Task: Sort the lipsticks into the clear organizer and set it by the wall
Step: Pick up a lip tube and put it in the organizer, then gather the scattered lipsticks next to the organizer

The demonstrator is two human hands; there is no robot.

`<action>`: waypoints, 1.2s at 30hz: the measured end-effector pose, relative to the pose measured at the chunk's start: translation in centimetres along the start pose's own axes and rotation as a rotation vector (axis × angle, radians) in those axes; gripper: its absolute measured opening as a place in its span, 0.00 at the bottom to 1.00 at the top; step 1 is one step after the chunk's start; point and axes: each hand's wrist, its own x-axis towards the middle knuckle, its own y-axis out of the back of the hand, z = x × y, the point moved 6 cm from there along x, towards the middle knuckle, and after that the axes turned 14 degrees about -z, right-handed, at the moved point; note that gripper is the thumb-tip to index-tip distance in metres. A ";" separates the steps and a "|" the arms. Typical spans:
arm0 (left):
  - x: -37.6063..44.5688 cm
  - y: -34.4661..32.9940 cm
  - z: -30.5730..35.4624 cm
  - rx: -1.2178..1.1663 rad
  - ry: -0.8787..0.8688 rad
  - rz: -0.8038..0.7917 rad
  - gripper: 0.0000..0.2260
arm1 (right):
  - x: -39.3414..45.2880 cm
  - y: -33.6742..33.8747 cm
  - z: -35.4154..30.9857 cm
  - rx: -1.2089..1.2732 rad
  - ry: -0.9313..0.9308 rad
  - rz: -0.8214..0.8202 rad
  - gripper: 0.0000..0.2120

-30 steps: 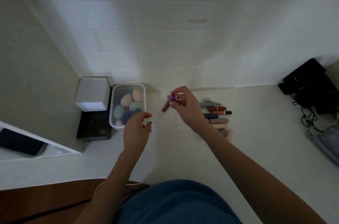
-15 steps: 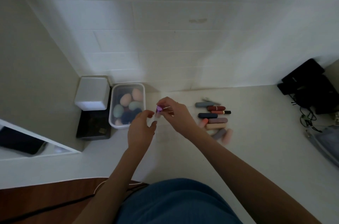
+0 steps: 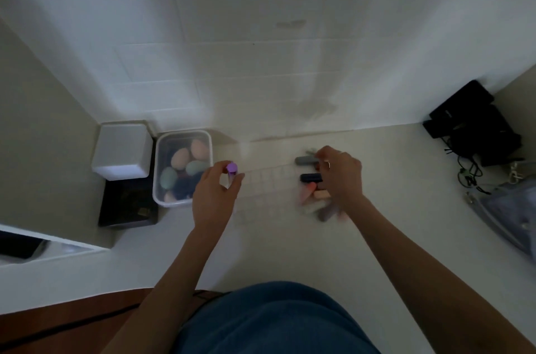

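1 purple-capped lipstick point(image 3: 232, 169) pinched in left hand point(image 3: 213, 197) over clear organizer point(image 3: 261, 194), not yet slotted. Most lipsticks point(image 3: 311, 179) lie on bench point(image 3: 391, 208); right hand point(image 3: 340, 176) fingers curl among them, grip unclear. Approx. all sorting left.

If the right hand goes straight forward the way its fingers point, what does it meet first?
Probably the grey lipstick tube at the far end of the pile: the right hand already reaches over it. Depth is unclear.

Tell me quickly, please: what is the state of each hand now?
Left hand: holds the purple-capped lipstick in a fingertip grip.
Right hand: over the loose lipsticks, fingers curled down; whether it grips one cannot be told.
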 end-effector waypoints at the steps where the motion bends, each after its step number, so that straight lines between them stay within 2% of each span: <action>1: -0.1 0.1 0.3 -0.030 -0.014 0.020 0.10 | 0.4 0.1 0.8 -0.055 -0.025 -0.005 0.12; 5: -0.5 0.4 1.0 -0.080 -0.102 0.077 0.10 | 1.7 -0.5 2.8 -0.178 -0.075 -0.059 0.12; 10: -0.2 0.0 0.9 -0.116 -0.059 0.041 0.13 | 3.0 -1.1 3.5 -0.207 -0.068 -0.093 0.16; 14: -0.8 -0.1 0.1 -0.185 0.027 0.098 0.07 | 3.6 -1.2 4.4 -0.203 -0.095 -0.132 0.18; 19: -0.9 -0.6 0.0 -0.203 0.031 0.086 0.04 | 4.3 -1.8 5.1 -0.257 -0.086 -0.260 0.19; 25: -0.7 -0.7 -0.4 -0.222 0.045 0.084 0.05 | 5.2 -1.2 4.9 -0.279 -0.106 -0.139 0.16; 32: -0.4 -0.7 -0.1 -0.187 0.046 0.038 0.05 | 6.5 -2.0 4.8 -0.297 -0.107 -0.237 0.17; 36: -0.3 -0.6 0.1 -0.146 0.045 0.032 0.05 | 6.6 -2.4 4.6 -0.400 -0.125 -0.242 0.10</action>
